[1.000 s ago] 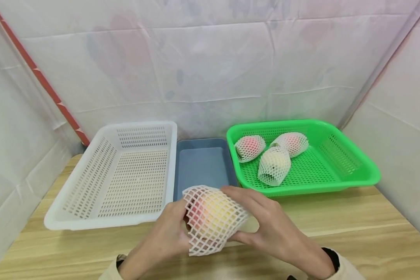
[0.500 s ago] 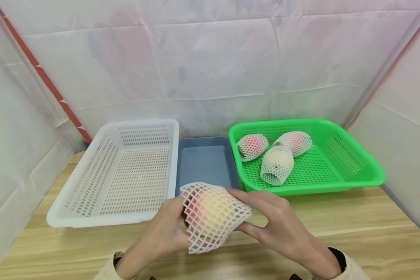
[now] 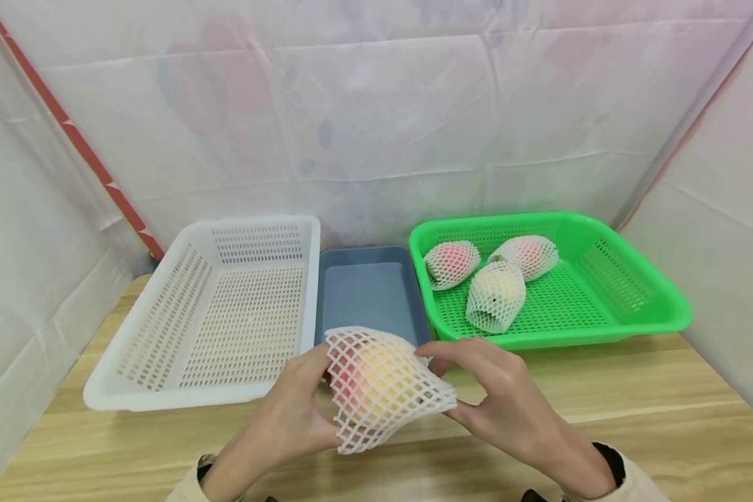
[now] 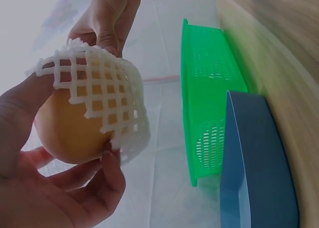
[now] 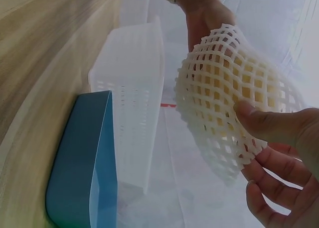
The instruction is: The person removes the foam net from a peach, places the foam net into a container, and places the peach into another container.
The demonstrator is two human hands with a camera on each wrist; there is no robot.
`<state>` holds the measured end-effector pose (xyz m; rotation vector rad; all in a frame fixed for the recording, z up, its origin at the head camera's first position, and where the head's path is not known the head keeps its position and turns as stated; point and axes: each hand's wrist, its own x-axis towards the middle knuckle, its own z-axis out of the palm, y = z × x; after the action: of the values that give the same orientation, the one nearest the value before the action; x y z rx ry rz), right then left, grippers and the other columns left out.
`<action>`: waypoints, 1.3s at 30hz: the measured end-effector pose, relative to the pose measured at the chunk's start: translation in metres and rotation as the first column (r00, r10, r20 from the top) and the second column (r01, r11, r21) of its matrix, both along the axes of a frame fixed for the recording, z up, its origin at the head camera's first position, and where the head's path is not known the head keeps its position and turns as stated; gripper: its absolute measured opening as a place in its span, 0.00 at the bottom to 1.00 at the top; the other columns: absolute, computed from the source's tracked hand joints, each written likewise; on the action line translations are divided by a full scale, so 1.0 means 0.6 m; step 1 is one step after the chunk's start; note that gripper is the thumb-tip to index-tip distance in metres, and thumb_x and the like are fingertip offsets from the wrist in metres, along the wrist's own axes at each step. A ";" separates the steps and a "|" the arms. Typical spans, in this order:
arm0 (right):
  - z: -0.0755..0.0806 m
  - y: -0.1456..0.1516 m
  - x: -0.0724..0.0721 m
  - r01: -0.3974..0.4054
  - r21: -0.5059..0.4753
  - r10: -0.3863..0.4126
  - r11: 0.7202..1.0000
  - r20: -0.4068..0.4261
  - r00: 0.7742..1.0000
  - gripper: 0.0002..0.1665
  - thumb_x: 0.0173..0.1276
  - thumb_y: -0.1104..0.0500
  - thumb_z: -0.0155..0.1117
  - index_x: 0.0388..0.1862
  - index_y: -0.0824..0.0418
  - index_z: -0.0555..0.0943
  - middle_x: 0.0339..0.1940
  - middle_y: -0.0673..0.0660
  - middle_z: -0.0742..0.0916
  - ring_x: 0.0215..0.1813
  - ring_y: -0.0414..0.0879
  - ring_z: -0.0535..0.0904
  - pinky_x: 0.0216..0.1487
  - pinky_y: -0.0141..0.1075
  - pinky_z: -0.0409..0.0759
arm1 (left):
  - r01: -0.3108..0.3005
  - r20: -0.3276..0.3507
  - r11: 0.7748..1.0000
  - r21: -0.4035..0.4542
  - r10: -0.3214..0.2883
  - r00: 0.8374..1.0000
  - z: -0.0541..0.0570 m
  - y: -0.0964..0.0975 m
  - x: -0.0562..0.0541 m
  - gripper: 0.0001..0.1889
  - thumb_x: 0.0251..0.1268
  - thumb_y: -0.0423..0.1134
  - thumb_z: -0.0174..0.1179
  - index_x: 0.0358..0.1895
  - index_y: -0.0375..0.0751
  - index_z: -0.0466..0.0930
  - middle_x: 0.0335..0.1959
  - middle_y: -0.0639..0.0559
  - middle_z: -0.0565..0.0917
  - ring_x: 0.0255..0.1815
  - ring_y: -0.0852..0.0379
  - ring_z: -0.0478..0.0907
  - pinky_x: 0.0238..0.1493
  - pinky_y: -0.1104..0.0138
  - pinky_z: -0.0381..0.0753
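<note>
A round red-and-yellow fruit (image 4: pixel 67 131) sits partly inside a white foam net sleeve (image 3: pixel 408 394), over the table in front of the grey tray. My left hand (image 3: pixel 288 411) holds the fruit from the left, its fingers and thumb about the uncovered end, as the left wrist view shows. At the other end, my right hand (image 3: pixel 508 397) pinches the net, thumb on top of the mesh and fingers beneath it in the right wrist view. The net reaches past the fruit toward the right hand, tapering to a loose end.
A white perforated basket (image 3: pixel 203 401) stands at the left. Behind the hands is the grey tray (image 3: pixel 370 300). At the right, a green basket (image 3: pixel 640 328) holds a few netted fruits (image 3: pixel 496 293). A fabric wall (image 3: pixel 383 104) hangs behind.
My right hand has moved slightly right, drawing the net's loose end out farther past the fruit. The left hand keeps its hold in nearly the same place.
</note>
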<state>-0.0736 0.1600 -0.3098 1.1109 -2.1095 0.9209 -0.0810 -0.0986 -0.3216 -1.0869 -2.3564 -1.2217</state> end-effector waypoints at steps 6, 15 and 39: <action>0.003 0.003 -0.002 -0.051 0.003 0.051 0.999 -0.045 0.998 0.14 0.71 0.56 0.57 0.48 0.63 0.82 0.37 0.50 0.85 0.40 0.42 0.80 0.54 0.25 0.72 | -0.015 -0.078 1.000 -0.004 0.014 0.997 0.001 -0.004 0.000 0.40 0.29 0.46 0.81 0.54 0.44 0.75 0.48 0.55 0.79 0.48 0.60 0.76 0.47 0.65 0.80; 0.010 -0.004 -0.006 -0.085 -0.038 0.077 0.996 -0.185 0.980 0.14 0.73 0.56 0.54 0.40 0.63 0.83 0.34 0.51 0.85 0.36 0.44 0.79 0.47 0.29 0.74 | 0.020 -0.147 1.000 -0.017 -0.022 0.989 0.003 -0.007 -0.002 0.42 0.28 0.50 0.80 0.56 0.45 0.74 0.49 0.57 0.78 0.48 0.59 0.72 0.50 0.63 0.77; 0.009 0.004 -0.014 -0.097 -0.052 0.084 0.994 -0.212 0.974 0.12 0.61 0.68 0.54 0.36 0.63 0.85 0.33 0.52 0.86 0.37 0.46 0.79 0.48 0.29 0.73 | -0.019 -0.045 0.999 -0.037 0.018 0.999 0.010 -0.009 0.002 0.43 0.26 0.47 0.79 0.57 0.46 0.74 0.49 0.59 0.79 0.50 0.62 0.72 0.50 0.64 0.79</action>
<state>-0.0822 0.1627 -0.3042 1.2247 -1.8616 0.8640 -0.0798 -0.1038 -0.3157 -1.0900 -2.3595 -1.1397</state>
